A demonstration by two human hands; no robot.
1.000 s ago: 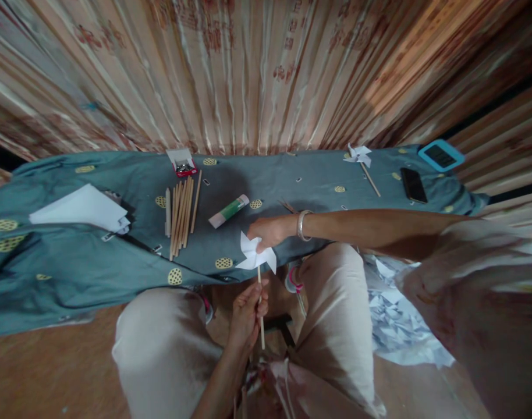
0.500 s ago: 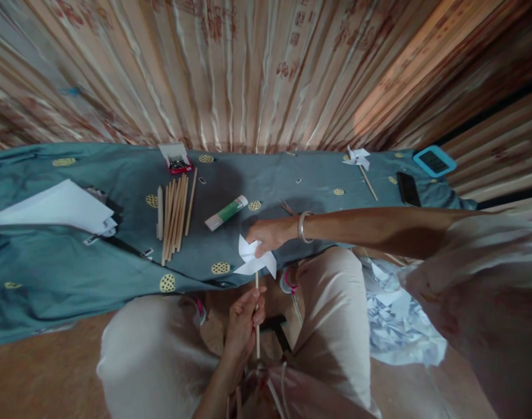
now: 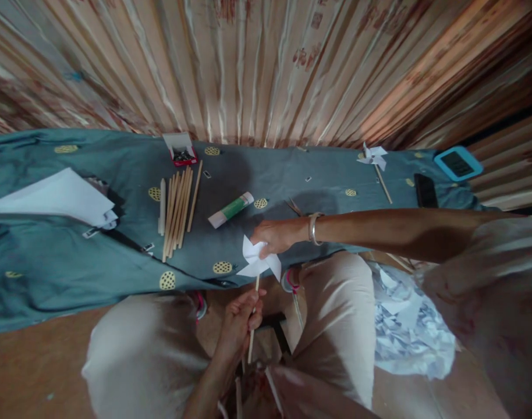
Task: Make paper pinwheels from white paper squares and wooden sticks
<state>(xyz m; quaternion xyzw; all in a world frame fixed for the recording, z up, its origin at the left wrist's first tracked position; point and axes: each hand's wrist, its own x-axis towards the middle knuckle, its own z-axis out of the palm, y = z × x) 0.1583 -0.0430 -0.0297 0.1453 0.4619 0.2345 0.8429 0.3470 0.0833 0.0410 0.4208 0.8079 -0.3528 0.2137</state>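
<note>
A white paper pinwheel [image 3: 262,261] on a thin wooden stick [image 3: 251,340] is held upright above my lap, at the cloth's front edge. My left hand [image 3: 240,317] is closed round the stick below the blades. From above, my right hand [image 3: 277,235] grips the middle of the pinwheel, its fingertips partly hidden by the paper. Just beyond that hand lie scissors [image 3: 294,206], partly seen. A green and white glue stick [image 3: 231,210] rests to the left of them.
Several wooden sticks [image 3: 177,215] lie left on the green cloth [image 3: 266,171], with an open box of small metal pieces [image 3: 182,152] behind. Folded white paper [image 3: 56,198] is far left. Another pinwheel [image 3: 375,156], a phone [image 3: 425,191] and a blue-framed device [image 3: 458,163] lie right.
The view has shifted slightly, so the things on the cloth appear further right. The stick's lower end has swung a little left. Both hands keep their hold on the pinwheel.
</note>
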